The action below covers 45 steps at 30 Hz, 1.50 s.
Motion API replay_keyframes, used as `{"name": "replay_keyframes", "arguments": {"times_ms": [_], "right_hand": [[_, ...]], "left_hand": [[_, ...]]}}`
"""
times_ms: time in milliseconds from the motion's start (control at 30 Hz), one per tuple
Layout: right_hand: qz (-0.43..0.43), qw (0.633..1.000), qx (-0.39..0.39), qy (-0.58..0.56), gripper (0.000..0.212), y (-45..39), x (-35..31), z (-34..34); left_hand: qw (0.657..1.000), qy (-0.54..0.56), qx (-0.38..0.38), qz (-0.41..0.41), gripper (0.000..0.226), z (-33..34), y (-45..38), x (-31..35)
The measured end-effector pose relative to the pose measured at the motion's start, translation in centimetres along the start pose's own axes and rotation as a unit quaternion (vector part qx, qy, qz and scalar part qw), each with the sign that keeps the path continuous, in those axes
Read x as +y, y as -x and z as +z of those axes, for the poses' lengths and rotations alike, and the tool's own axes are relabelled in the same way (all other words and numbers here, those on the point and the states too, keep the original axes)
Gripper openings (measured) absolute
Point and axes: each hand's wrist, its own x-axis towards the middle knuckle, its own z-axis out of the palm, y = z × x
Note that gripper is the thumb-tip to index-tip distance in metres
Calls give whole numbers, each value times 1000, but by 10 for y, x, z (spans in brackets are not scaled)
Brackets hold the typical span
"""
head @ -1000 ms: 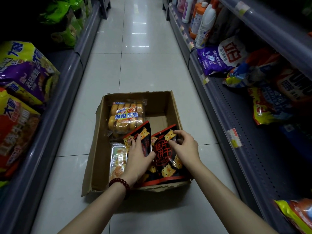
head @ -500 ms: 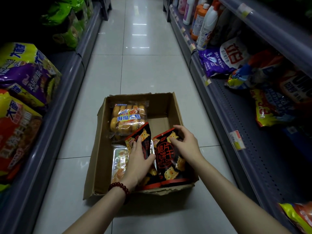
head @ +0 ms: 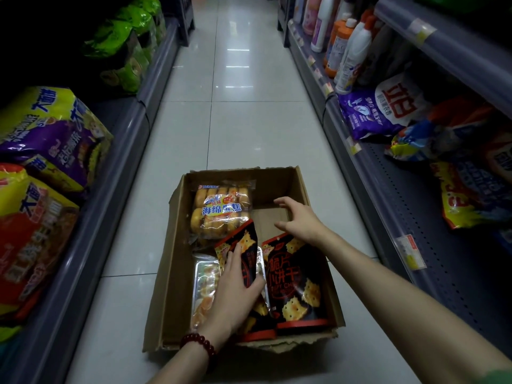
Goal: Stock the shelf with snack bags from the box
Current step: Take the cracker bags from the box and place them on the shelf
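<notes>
Fingers (head: 235, 261) of the left hand (head: 235, 292) grip one cracker bag (head: 246, 245) beside another (head: 296, 281).

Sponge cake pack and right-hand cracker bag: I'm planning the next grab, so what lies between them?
In the head view, bare cardboard floor of the box separates the sponge cake pack from the right-hand cracker bag; the right hand hovers above it.

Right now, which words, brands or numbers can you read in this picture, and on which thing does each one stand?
"海绵蛋糕": sponge cake pack in the cardboard box.
"脆片饼干": right cracker bag.
"立白": purple detergent bag, right shelf.
"大面": yellow noodle bag, left shelf.
Too small or blurred: shelf price tags, bottle labels, left cracker bag gripped by the left hand.
</notes>
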Motion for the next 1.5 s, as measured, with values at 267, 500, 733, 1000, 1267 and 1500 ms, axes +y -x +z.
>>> {"name": "replay_keyframes", "arguments": {"times_ms": [267, 500, 733, 1000, 1267, 1500], "right_hand": [[12, 992, -52, 118, 70, -11, 2, 8], [13, 990, -37, 133, 69, -7, -2, 11], [75, 988, 71, -116, 41, 8, 6, 13], [177, 955, 2, -237, 69, 33, 13, 19], [138, 947, -11, -289, 51, 75, 21, 41], [91, 980, 23, -177, 86, 109, 28, 67]], "left_hand": [[1000, 9, -4, 1, 82, 3, -3, -4], [1000, 25, -5, 6, 83, 1, -1, -7], [1000, 29, -1, 13, 83, 1, 1, -6], [1000, 23, 2, 6, 83, 1, 1, -6], [1000, 14, 11, -18, 79, 12, 2, -6], [996, 12, 57, -69, 78, 30, 5, 13]]}}
